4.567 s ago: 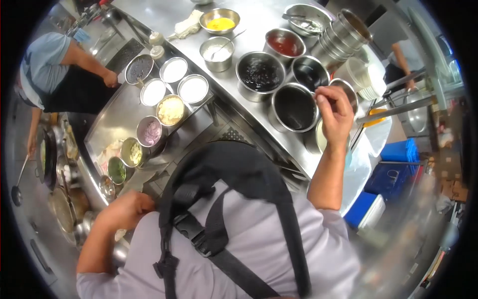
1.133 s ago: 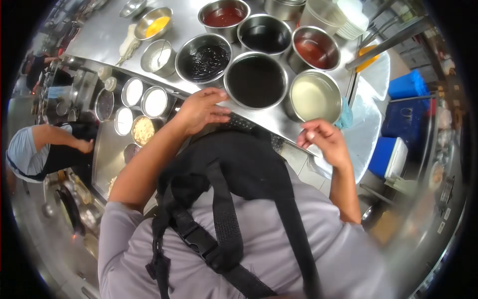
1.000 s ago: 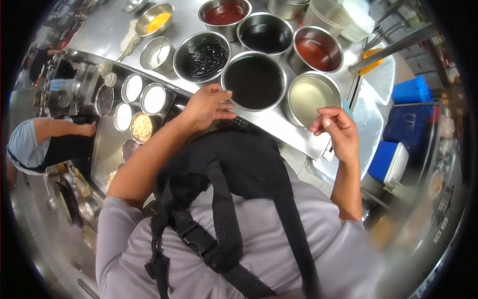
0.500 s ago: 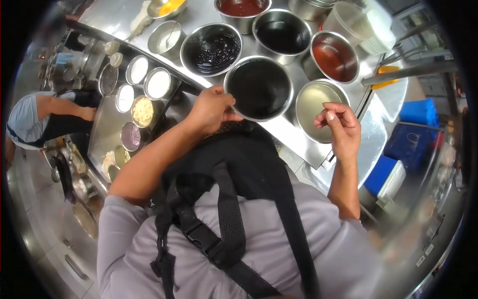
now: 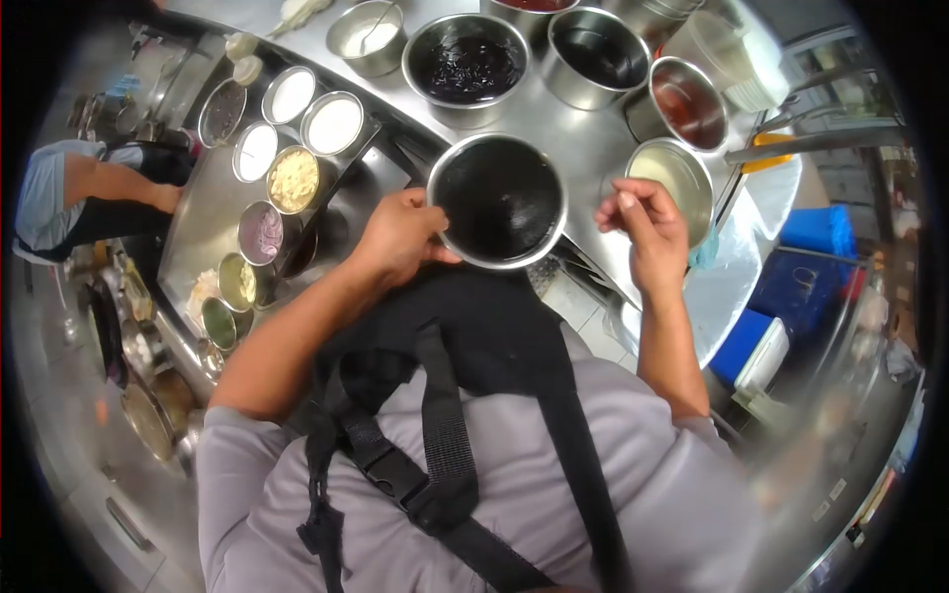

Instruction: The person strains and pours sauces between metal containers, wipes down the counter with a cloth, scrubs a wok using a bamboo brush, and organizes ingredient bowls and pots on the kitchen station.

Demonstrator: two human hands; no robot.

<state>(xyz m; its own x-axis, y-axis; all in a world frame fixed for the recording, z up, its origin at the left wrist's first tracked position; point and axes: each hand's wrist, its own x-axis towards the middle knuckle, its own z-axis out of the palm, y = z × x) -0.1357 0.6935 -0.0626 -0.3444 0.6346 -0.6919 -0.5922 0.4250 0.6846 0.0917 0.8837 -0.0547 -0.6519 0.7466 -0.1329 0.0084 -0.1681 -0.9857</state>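
My left hand [image 5: 403, 237] grips the left side of a round metal pot [image 5: 497, 201] full of dark, near-black liquid, thumb at the rim. The pot is close to my body, over the counter's near edge. Raised to the right of it, my right hand [image 5: 647, 227] has loosely curled fingers, somewhat apart, with nothing visible in them. Just behind that hand stands a metal pot of pale yellowish liquid [image 5: 682, 178], partly covered by it. Farther back are a pot of dark glossy pieces [image 5: 467, 64], another pot of dark liquid [image 5: 596, 54] and one of reddish-brown sauce [image 5: 687, 104].
A steel counter [image 5: 583, 138] bears the pots, plus a bowl of white contents with a spoon [image 5: 366, 38] and plastic containers [image 5: 717, 54]. To the left, a station holds several small ingredient tins [image 5: 294, 180]. Another person [image 5: 109, 188] stands far left. Blue boxes [image 5: 806, 287] are at right.
The dark-liquid pot has come nearer my body in my left hand, away from the other pots. My right hand has shifted slightly left. The view has also shifted.
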